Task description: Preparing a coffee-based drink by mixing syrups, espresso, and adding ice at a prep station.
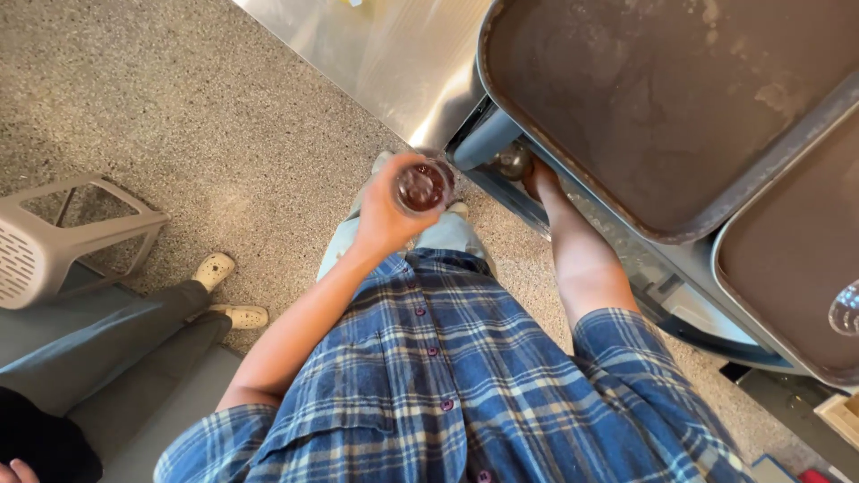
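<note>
Materials, head view. Upper centre: tabletop (pixel 394 54) of brushed sheet metal, glossy, with a bright glare streak. Upper right: two brown plastic trays (pixel 662 107), matt, scuffed and smeared. Centre: clear, shiny glass (pixel 423 186) holding dark liquid. Floor (pixel 179 107): speckled, rough-looking, matt. Lower centre: woven blue plaid cloth shirt (pixel 447 385). Left: grey matt plastic stool (pixel 54 241), perforated.
</note>
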